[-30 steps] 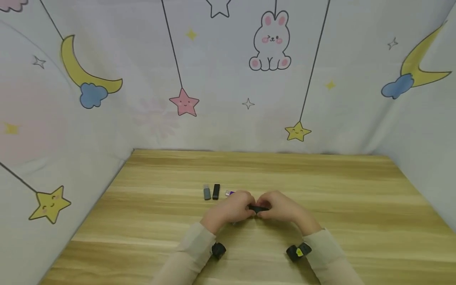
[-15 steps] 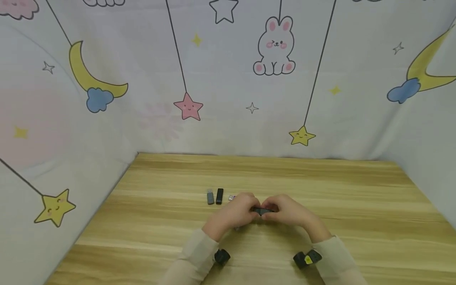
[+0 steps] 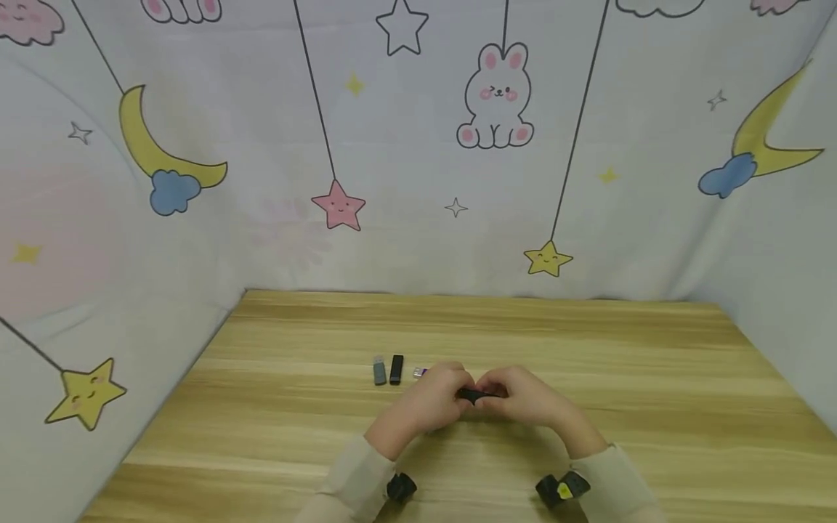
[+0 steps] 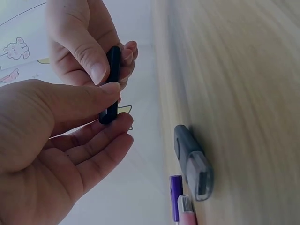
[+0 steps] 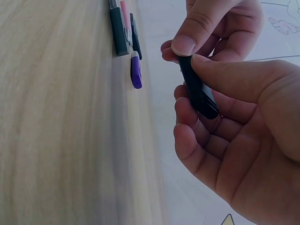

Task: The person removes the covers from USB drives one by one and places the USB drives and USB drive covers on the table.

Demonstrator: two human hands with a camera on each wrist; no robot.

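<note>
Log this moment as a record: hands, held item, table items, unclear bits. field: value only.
left hand: pinches held stick
right hand: pinches the same stick
held stick: black, raised off the table
left of hands: grey stick, black stick just to its right, not touching
purple stick: on table, partly hidden by left hand in head view
pink stick: on table, seen in wrist views only
unclear: total stick count; whether held stick is one piece or two

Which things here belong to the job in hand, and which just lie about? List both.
Likely in the job:
black stick, held by left grip and right grip

Lying about, seemingly:
grey USB stick
other black stick
purple stick
pink stick
dark grey stick
</note>
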